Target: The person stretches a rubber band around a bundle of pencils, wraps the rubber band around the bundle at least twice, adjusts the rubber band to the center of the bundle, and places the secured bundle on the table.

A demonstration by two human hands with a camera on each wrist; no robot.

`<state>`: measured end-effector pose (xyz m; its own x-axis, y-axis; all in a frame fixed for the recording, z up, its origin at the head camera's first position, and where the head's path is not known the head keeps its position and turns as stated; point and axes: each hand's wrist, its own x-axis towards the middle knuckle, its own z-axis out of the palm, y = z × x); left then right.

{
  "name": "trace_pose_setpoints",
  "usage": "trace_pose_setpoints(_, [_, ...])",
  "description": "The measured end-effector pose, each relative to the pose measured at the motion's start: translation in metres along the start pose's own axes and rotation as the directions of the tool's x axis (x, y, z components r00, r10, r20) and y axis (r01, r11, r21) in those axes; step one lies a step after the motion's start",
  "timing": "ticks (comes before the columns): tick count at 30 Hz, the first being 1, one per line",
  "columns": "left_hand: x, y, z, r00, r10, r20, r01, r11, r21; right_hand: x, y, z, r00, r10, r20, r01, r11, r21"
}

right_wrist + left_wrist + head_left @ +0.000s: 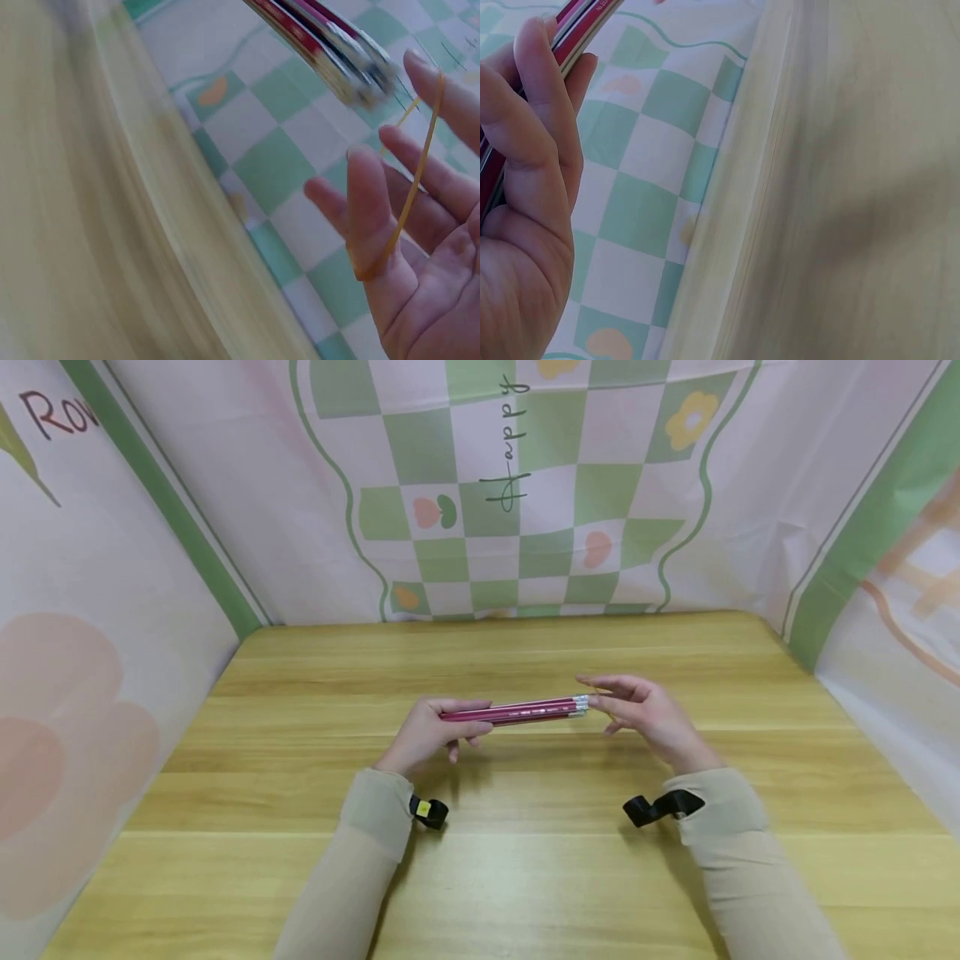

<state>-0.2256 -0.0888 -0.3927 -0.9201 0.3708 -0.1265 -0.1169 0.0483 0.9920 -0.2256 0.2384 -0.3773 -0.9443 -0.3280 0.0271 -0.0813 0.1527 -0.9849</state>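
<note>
My left hand grips a bundle of dark-pink pencils around one end, holding it level above the table. Silvery ferrules show at the bundle's right end. In the left wrist view, the fingers curl round the pencils. Beside the ferrule end is my right hand, its fingers spread apart. A thin orange rubber band loops over the thumb and fingers of that hand, stretched between them. The right wrist view shows the band apart from the pencil ends.
Behind the wooden table hangs a green-and-white checkered cloth. Printed cloth also stands along the left side, with more on the right. Black straps stick out from both wrists over the tabletop.
</note>
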Motion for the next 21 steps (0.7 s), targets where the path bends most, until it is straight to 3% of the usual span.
trace_pose_setpoints(9, [-0.001, 0.002, 0.003, 1.0, 0.006, 0.021, -0.006, 1.0, -0.002, 0.003, 0.0, 0.024, 0.995, -0.065, 0.08, 0.065, 0.998, 0.005])
trace_pose_setpoints(21, [0.0, 0.002, 0.009, 0.999, 0.018, 0.039, -0.016, 0.999, -0.044, 0.004, 0.003, 0.036, 0.995, -0.074, 0.069, 0.064, 0.988, 0.144])
